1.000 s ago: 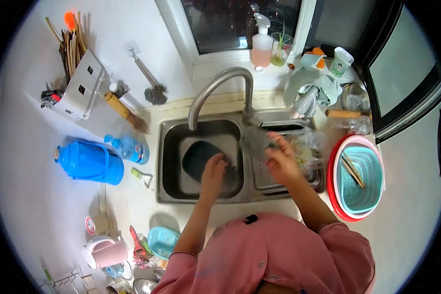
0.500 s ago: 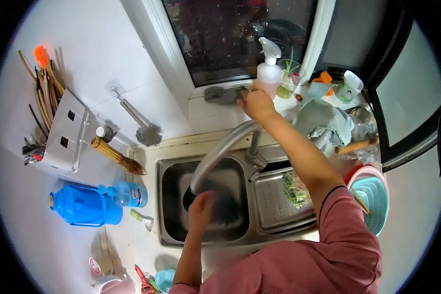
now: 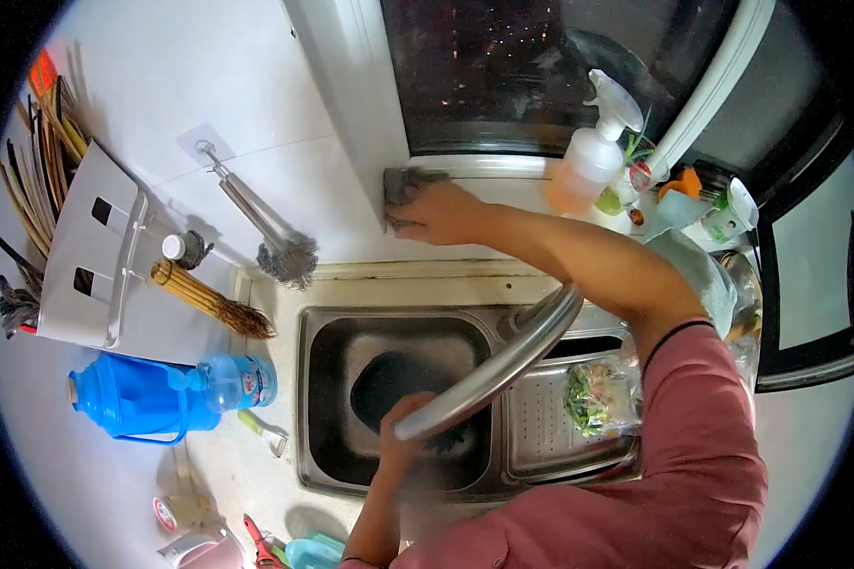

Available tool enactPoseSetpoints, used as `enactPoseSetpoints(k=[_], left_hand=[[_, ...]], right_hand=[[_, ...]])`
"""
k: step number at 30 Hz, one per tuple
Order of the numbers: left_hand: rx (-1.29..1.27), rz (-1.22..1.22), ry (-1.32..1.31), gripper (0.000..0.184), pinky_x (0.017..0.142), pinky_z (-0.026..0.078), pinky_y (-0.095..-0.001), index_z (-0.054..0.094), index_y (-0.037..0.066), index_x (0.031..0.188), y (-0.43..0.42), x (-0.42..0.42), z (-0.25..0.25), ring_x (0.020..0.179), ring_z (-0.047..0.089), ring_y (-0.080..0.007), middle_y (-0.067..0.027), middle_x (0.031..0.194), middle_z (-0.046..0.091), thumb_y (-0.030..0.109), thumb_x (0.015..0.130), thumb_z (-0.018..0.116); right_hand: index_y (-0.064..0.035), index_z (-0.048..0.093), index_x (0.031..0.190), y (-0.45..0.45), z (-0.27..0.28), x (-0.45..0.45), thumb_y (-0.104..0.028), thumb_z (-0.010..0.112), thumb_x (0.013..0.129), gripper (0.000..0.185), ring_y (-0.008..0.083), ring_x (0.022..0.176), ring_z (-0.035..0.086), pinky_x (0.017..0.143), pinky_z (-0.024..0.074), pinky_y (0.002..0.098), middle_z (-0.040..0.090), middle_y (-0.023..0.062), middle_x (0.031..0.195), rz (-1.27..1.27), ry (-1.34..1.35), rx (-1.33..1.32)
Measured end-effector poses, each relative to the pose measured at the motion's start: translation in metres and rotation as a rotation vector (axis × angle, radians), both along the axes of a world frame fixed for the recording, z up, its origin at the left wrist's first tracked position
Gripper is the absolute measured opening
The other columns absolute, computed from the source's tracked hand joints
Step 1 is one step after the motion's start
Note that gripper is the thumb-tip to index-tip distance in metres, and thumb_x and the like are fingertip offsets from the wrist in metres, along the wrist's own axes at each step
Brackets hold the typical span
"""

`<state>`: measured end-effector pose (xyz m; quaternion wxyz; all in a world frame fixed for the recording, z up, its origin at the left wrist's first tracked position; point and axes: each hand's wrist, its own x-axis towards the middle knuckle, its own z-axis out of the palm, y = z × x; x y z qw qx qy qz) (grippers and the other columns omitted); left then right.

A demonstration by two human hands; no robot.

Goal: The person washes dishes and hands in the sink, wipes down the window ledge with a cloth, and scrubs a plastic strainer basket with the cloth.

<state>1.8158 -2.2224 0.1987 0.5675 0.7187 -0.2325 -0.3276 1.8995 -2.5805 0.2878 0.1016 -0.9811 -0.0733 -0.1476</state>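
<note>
Grey cloth (image 3: 396,190) pinched in my right hand (image 3: 441,211) just ran out of ledge (image 3: 517,192) leftward; left hand (image 3: 405,417), can't tell its grip

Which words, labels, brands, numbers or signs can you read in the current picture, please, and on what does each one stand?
No text can be read for certain.
Plastic bottle: a red-and-blue label, too small and blurred to read.
Container at lower left: a round red-and-white marking, too small to read.
White cup: green print, too small to tell whether it holds any words.
</note>
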Motion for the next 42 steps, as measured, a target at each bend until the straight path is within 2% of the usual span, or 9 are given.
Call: enactPoseSetpoints(k=[4,9,15,18,22,31,34,37,42], left_hand=[[0.012,-0.141,-0.207,0.028,0.084,0.051,-0.0303,0.066,0.005,0.112,-0.039,0.028,0.023,0.093,0.068,-0.0218,-0.0119,0.103,0.070,0.009,0.084,0.066],[-0.099,-0.056,-0.137,0.020,0.081,0.051,-0.0271,0.067,0.003,0.111,-0.044,0.054,0.065,0.092,0.067,-0.0159,-0.0095,0.103,0.071,0.009,0.093,0.060],[0.016,-0.011,-0.127,0.021,0.084,0.049,-0.0254,0.066,0.002,0.113,-0.001,0.048,0.036,0.095,0.064,-0.0133,-0.0073,0.106,0.070,0.010,0.097,0.055],[0.110,-0.002,-0.159,0.021,0.087,0.049,-0.0282,0.066,0.002,0.112,-0.002,0.034,0.048,0.096,0.065,-0.0157,-0.0089,0.106,0.070,0.009,0.097,0.054],[-0.024,-0.031,-0.133,0.024,0.090,0.048,-0.0296,0.064,0.001,0.114,-0.008,0.027,0.052,0.099,0.066,-0.0208,-0.0109,0.107,0.069,0.008,0.092,0.055],[-0.064,-0.073,-0.886,0.028,0.081,0.052,-0.0346,0.062,0.004,0.115,-0.069,0.096,0.103,0.096,0.065,-0.0293,-0.0161,0.112,0.065,-0.002,0.088,0.056],[-0.151,-0.127,-1.006,0.027,0.079,0.053,-0.0336,0.061,0.004,0.114,-0.083,0.105,0.123,0.096,0.065,-0.0300,-0.0163,0.117,0.062,-0.004,0.089,0.055],[-0.186,-0.164,-0.975,0.027,0.082,0.054,-0.0357,0.061,0.003,0.111,-0.089,0.104,0.115,0.103,0.064,-0.0325,-0.0174,0.122,0.060,-0.006,0.086,0.056],[-0.091,-0.170,-0.959,0.024,0.080,0.053,-0.0379,0.066,0.003,0.102,-0.068,0.093,0.119,0.100,0.064,-0.0355,-0.0176,0.120,0.061,-0.008,0.082,0.060]], right_hand=[[-0.0118,0.069,0.099,-0.005,0.018,-0.009,-0.032,0.058,0.088,0.025,0.0371,0.082,0.066,0.073,0.0529,0.0506,0.068,0.0179,0.084,0.007,0.145,-0.013],[-0.0136,0.065,0.115,-0.044,0.032,-0.093,-0.024,0.059,0.089,0.028,0.0376,0.081,0.065,0.070,0.0530,0.0478,0.065,0.0175,0.093,-0.094,0.444,-0.135],[-0.0108,0.063,0.117,-0.041,0.019,-0.080,-0.022,0.057,0.090,0.030,0.0377,0.077,0.066,0.068,0.0534,0.0488,0.066,0.0205,0.089,-0.195,0.398,-0.309],[-0.0057,0.065,0.094,-0.015,0.023,-0.028,-0.011,0.057,0.083,0.015,0.0388,0.074,0.067,0.066,0.0554,0.0503,0.065,0.0213,0.078,-0.085,0.293,-0.299],[-0.0039,0.064,0.095,-0.003,0.003,0.008,-0.011,0.057,0.083,0.015,0.0384,0.076,0.067,0.067,0.0560,0.0496,0.067,0.0213,0.079,0.134,-0.083,-0.209],[-0.0050,0.064,0.101,-0.037,0.029,-0.107,-0.007,0.058,0.081,0.021,0.0394,0.082,0.067,0.073,0.0554,0.0500,0.067,0.0208,0.088,-0.081,0.413,-0.306],[-0.0054,0.064,0.105,-0.024,0.054,-0.116,-0.008,0.059,0.081,0.025,0.0379,0.101,0.064,0.082,0.0539,0.0485,0.066,0.0200,0.106,-0.184,0.379,-0.261],[-0.0101,0.063,0.113,-0.030,0.045,-0.068,-0.014,0.056,0.086,0.028,0.0336,0.113,0.056,0.090,0.0508,0.0424,0.061,0.0128,0.115,-0.033,-0.266,-0.553],[-0.0038,0.073,0.089,-0.046,0.018,-0.010,-0.012,0.060,0.078,0.018,0.0287,0.114,0.053,0.095,0.0492,0.0378,0.061,0.0118,0.112,-0.075,-0.119,-0.543]])
